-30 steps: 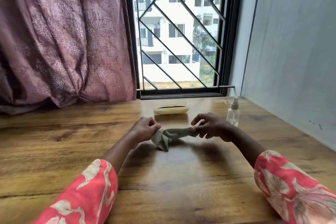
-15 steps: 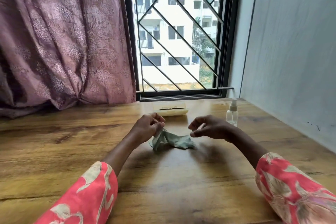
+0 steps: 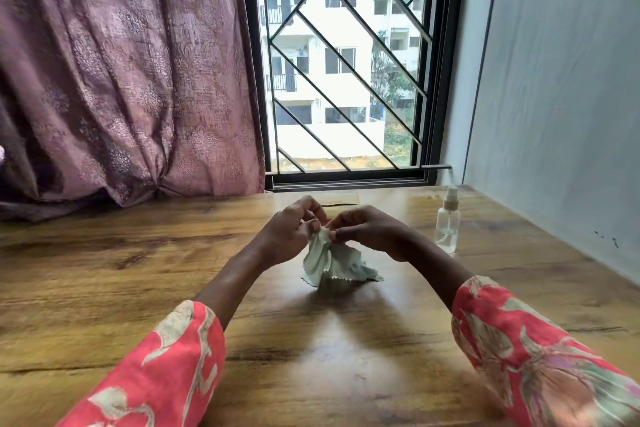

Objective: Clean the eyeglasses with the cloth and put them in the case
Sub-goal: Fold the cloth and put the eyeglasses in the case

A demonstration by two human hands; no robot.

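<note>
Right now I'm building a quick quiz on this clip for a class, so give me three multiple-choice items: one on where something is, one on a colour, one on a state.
1. Where does the spray bottle stand on the table?
A. To the right of the hands, near the wall
B. Beside the curtain
C. Between the sleeves at the near edge

2. What colour is the cloth?
A. Bright red
B. Pale green-grey
C. Black

3. How is the cloth held?
A. It lies flat, untouched
B. Only one hand holds it
C. Both hands pinch its top while its lower edge reaches the table

Answers: 1 A, the bottle stands right of the right hand by the grey wall. 2 B, the fabric looks pale green-grey. 3 C, the left hand and the right hand meet at the cloth's top.
</note>
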